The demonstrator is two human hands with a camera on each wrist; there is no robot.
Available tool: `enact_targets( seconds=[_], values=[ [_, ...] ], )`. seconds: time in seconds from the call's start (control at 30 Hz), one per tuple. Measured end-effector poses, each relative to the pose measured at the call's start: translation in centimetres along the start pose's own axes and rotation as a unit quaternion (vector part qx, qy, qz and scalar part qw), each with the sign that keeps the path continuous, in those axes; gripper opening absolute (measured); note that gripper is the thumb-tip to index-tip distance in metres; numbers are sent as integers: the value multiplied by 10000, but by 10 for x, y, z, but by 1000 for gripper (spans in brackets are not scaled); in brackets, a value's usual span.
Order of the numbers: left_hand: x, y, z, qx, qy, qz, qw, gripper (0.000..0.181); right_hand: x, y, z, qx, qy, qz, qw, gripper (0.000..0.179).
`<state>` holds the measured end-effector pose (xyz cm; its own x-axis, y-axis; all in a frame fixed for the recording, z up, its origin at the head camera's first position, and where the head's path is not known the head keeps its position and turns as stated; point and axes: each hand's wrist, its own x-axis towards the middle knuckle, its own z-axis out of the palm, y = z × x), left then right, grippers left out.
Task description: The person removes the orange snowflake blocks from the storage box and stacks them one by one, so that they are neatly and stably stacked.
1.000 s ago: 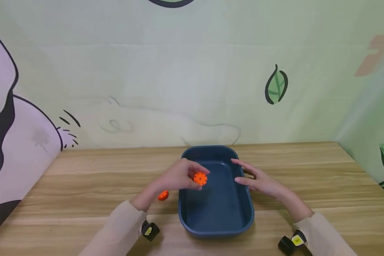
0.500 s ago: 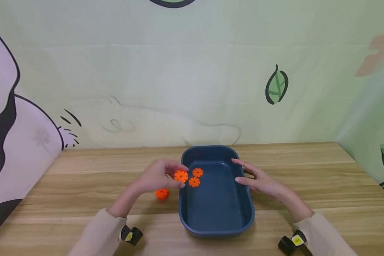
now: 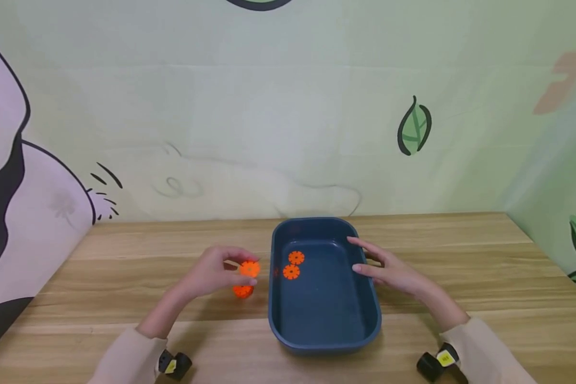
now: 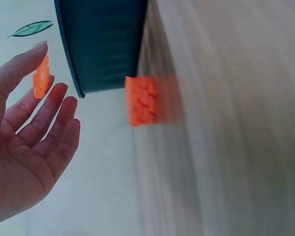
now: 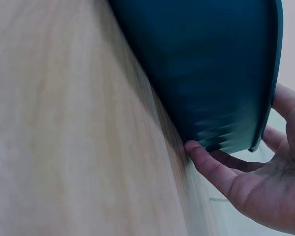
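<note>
My left hand (image 3: 216,274) pinches an orange notched disc (image 3: 249,268) between thumb and fingers, left of the blue bin. In the left wrist view, this disc (image 4: 41,77) shows almost edge-on. Just below it in the head view, a short stack of orange discs (image 3: 242,292) sits on the table, partly covered by the hand. Inside the blue bin (image 3: 325,346), two flat orange discs (image 3: 291,272) lie near its left wall. My right hand (image 3: 389,272) holds the bin's right side, thumb over the rim and other fingers against the outer wall (image 5: 211,88).
The wooden table (image 3: 125,288) runs back to a wall covering (image 3: 269,133) printed with leaves and cartoon shapes. A small camera (image 3: 175,365) is strapped at the left wrist and another camera (image 3: 432,367) at the right.
The left hand has moved left from over the bin to above the stack, a disc in its fingers. Two discs in the bin came into view. The right hand stays put.
</note>
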<state>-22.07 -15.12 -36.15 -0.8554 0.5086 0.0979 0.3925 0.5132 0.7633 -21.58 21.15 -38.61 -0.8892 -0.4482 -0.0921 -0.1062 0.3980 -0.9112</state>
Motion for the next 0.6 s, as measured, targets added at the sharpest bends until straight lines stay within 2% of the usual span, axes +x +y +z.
enact_targets(
  seconds=[0.37,0.6],
  values=[
    [-6,-13,-1,59,-290,-484,9984,44,1,1,0,-67,26,29,10000,62],
    [-6,-19,0,114,-472,-561,9972,41,1,1,0,-82,44,-2,10000,62]
  ],
)
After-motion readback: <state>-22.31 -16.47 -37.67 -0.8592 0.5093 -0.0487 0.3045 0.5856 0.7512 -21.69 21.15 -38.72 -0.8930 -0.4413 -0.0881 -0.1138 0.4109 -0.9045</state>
